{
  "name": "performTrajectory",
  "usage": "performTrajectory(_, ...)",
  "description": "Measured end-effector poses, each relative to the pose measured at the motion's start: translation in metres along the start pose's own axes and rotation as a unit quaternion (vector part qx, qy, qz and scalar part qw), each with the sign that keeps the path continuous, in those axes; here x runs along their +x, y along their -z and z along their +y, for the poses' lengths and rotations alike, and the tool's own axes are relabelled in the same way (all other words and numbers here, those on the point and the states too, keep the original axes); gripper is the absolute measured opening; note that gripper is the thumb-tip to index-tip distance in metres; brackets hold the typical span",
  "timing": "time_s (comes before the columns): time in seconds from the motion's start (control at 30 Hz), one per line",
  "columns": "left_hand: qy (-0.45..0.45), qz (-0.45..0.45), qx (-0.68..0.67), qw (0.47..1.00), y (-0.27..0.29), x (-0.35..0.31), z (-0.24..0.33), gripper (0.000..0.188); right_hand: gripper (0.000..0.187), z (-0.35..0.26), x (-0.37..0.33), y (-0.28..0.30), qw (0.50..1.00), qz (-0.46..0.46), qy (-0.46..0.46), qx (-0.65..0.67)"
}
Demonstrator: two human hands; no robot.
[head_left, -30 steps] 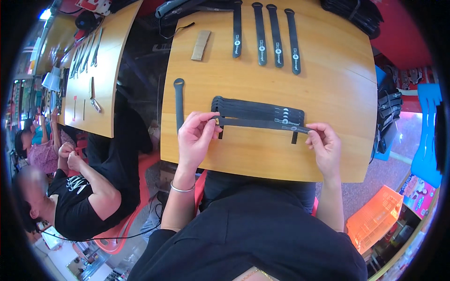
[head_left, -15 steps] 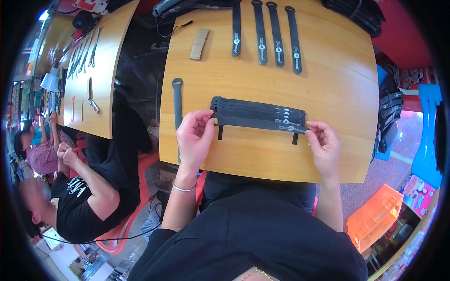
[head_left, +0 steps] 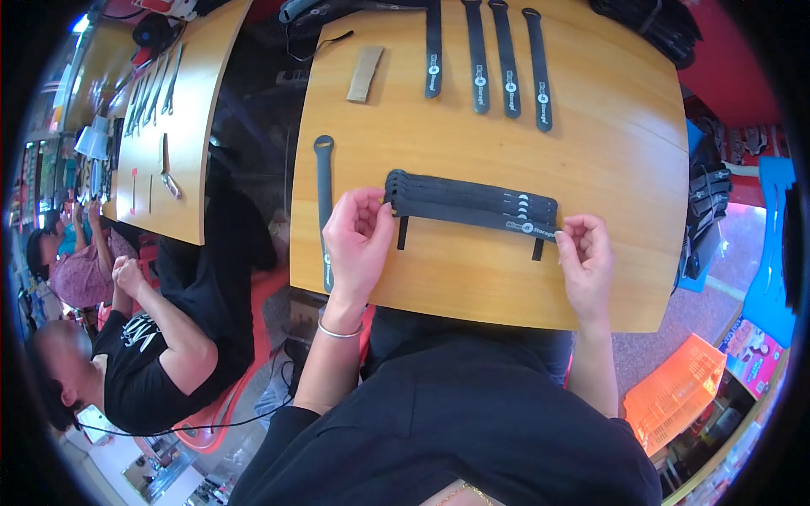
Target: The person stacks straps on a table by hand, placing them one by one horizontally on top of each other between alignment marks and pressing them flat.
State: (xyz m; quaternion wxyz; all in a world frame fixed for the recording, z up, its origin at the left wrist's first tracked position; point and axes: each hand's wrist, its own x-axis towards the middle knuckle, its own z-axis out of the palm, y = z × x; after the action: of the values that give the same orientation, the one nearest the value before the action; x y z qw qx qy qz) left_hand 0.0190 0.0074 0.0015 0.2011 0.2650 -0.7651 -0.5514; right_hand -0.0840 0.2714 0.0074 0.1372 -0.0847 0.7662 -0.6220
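A layered row of black printed straps (head_left: 464, 196) lies crosswise in front of me, with two short dark strips (head_left: 402, 233) sticking out beneath its near side. At the row's left end, my left hand (head_left: 357, 239) pinches the slotted end of the nearest strap (head_left: 472, 221). My right hand (head_left: 585, 253) grips that strap's other end between thumb and fingers. Just left of my left hand, a single strap (head_left: 324, 211) lies lengthwise on the table. How firmly the nearest strap rests on the others is hard to make out.
Several loose straps (head_left: 510, 67) lie at the table's far side, near a piece of brown cardboard (head_left: 365, 74). Bundled black straps (head_left: 650, 29) sit at the far right corner. An orange basket (head_left: 675, 392) stands below on the right. Another person (head_left: 152, 337) sits at the left table.
The nearest strap has moved away from me, closer against the row, with both hands still on its ends. The whole view has shifted slightly.
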Motion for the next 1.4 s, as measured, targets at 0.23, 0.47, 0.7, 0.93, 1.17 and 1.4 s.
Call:
performTrajectory(0.23, -0.04, 0.001, 0.061, 0.997, -0.003, 0.003, -0.005, 0.009, 0.03, -0.006, 0.001, -0.004, 1.0, 0.019, -0.012, -0.002)
performTrajectory(0.47, -0.05, 0.016, 0.087, 0.995, -0.007, 0.005, -0.004, 0.009, 0.032, -0.006, 0.002, -0.005, 0.999, 0.027, -0.031, 0.003)
performTrajectory(0.7, -0.044, 0.027, 0.087, 0.995, -0.008, 0.005, -0.006, 0.012, 0.036, -0.001, 0.003, -0.008, 0.999, 0.04, -0.029, -0.01)
performTrajectory(0.93, -0.01, 0.033, 0.023, 0.999, -0.007, 0.006, -0.011, 0.012, 0.039, 0.0, 0.003, -0.01, 0.999, 0.038, -0.027, -0.008)
performTrajectory(1.17, -0.024, 0.005, 0.052, 0.998, -0.007, 0.006, -0.013, 0.011, 0.039, 0.0, 0.004, -0.01, 0.999, 0.039, -0.022, -0.004)
performTrajectory(1.4, -0.018, 0.007, 0.061, 0.998, -0.006, 0.004, -0.011, 0.01, 0.04, 0.0, 0.003, -0.011, 0.999, 0.044, -0.02, -0.017)
